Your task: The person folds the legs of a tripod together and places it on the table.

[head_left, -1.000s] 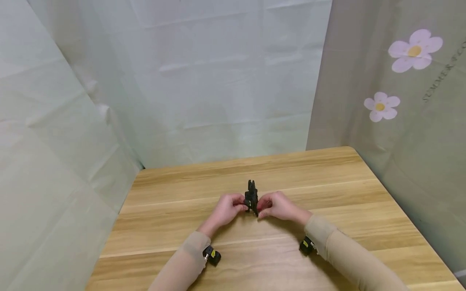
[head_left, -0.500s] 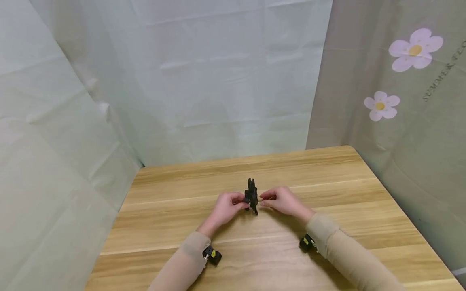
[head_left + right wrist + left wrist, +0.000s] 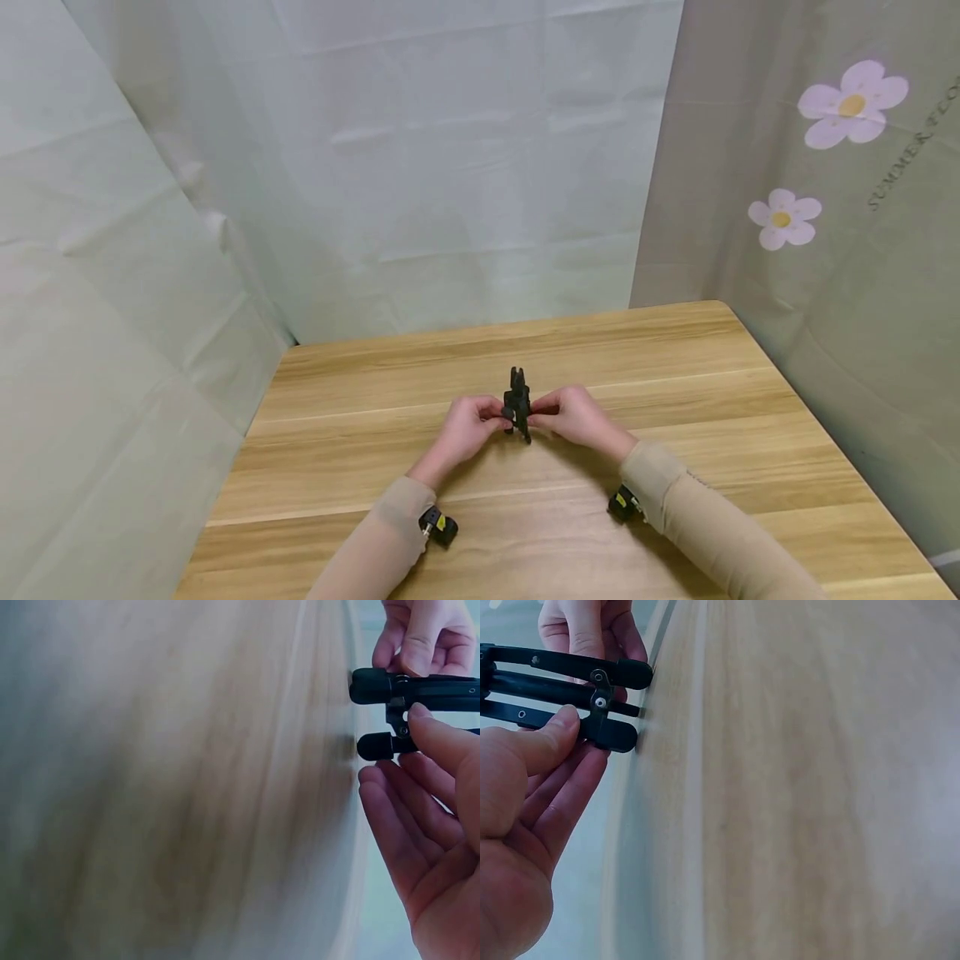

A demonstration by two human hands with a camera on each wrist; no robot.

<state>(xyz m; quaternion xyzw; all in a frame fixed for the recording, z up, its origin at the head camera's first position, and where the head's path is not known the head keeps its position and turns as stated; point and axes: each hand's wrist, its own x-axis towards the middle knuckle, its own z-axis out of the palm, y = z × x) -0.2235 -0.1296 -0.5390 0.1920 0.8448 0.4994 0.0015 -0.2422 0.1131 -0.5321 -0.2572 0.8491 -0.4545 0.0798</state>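
Note:
A small black tripod [image 3: 517, 398] stands upright on the wooden table, between both hands. My left hand [image 3: 465, 429] pinches one leg near its rounded foot; in the left wrist view the thumb [image 3: 561, 727] lies on top of that leg and the fingers are beneath. From the other side my right hand [image 3: 577, 415] grips another leg. The right wrist view shows its thumb [image 3: 431, 727] pressed near the hinged brace [image 3: 397, 716], with fingers under the rubber foot [image 3: 375, 746]. The legs stand close together, linked by short braces. The tripod's top is outside both wrist views.
The wood-grain table [image 3: 360, 375] stretches around the hands, its far edge near a pale hanging cloth [image 3: 465, 167]. Another cloth with printed flowers [image 3: 783, 220] hangs at the right. A small black camera [image 3: 438, 527] is strapped to each wrist.
My right hand held the tripod low down a second ago, then was apart from it on the right. Now it has come back left and grips a leg. The left hand has kept its hold.

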